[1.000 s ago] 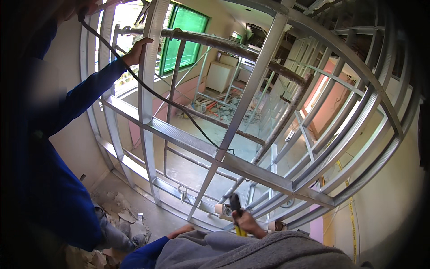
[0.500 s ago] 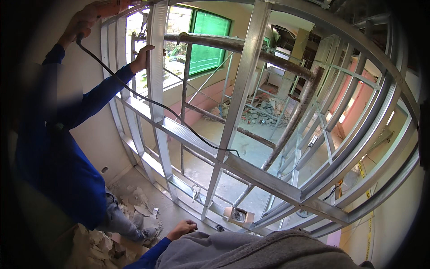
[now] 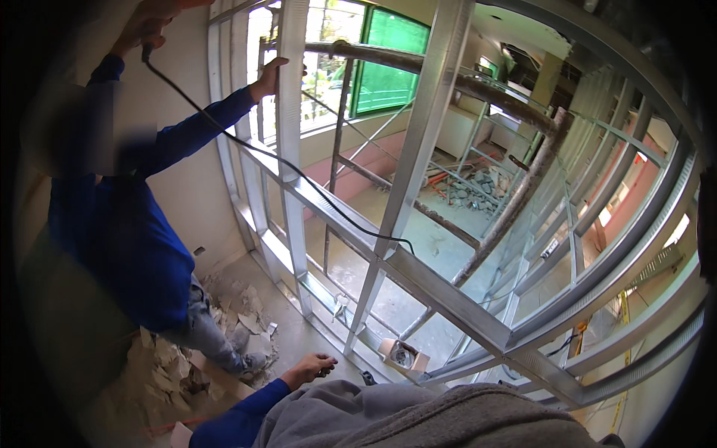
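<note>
Tape hangs at right, any markings too small to read. Left hand is half-curled near the frame's lower edge; whether it grips anything cannot be told. Right hand is out of view. An open box sits at that edge.

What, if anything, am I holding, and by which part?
Can't tell: your left hand is curled, anything in it is unclear; your right hand is out of view.
</note>
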